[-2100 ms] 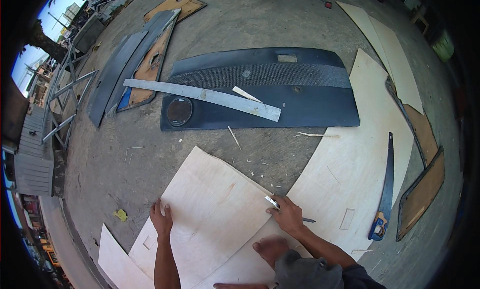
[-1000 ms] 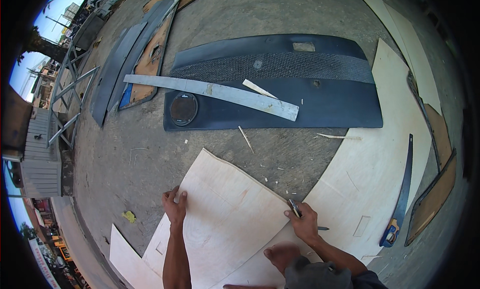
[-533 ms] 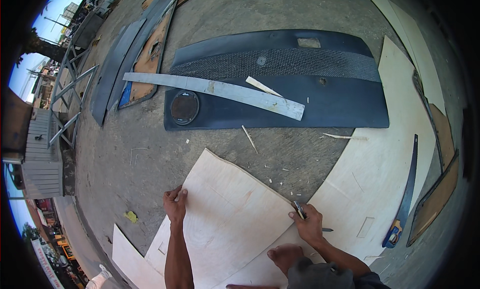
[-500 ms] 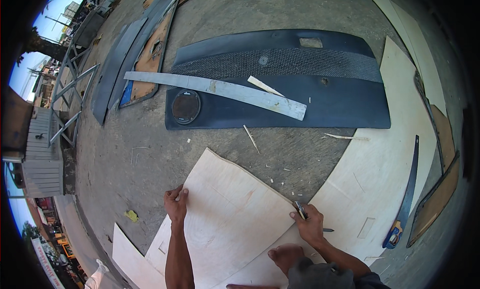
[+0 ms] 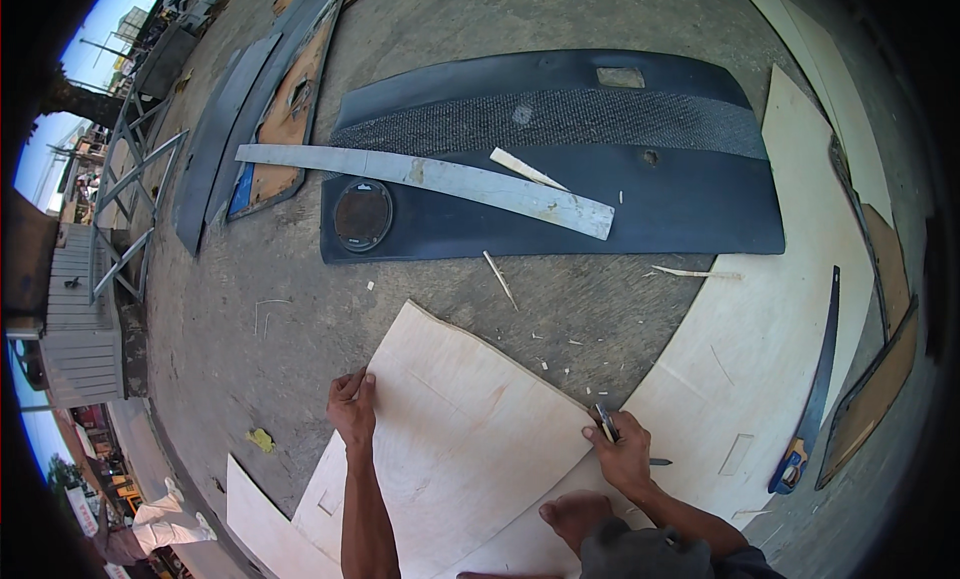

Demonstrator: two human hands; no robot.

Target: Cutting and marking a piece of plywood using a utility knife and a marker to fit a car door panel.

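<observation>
My left hand point(image 5: 352, 407) grips the left edge of a pale plywood sheet point(image 5: 460, 419), thumb on top and fingers curled at the edge. At the sheet's right corner is my right hand point(image 5: 622, 449), closed round a small cutter knife point(image 5: 605, 422) with a metallic end; its full shape is hidden by my fingers. A dark pointed tip point(image 5: 660, 462) shows beside that hand, and I cannot tell whether it is held. The sheet lies partly over a larger plywood sheet point(image 5: 690, 379). My bare foot point(image 5: 577, 519) rests near its right edge.
A dark blue door panel point(image 5: 560, 204) lies ahead, with a long metal strip point(image 5: 450, 179) on it. A handsaw point(image 5: 822, 379) lies right. Old panels point(image 5: 225, 129) lie far left, near a metal frame point(image 5: 130, 199). Wood scraps point(image 5: 500, 279) litter the concrete. A person point(image 5: 150, 534) is at lower left.
My view has shifted slightly, and a person in pale trousers shows more fully at lower left. Both hands keep nearly the same places on the plywood sheet.
</observation>
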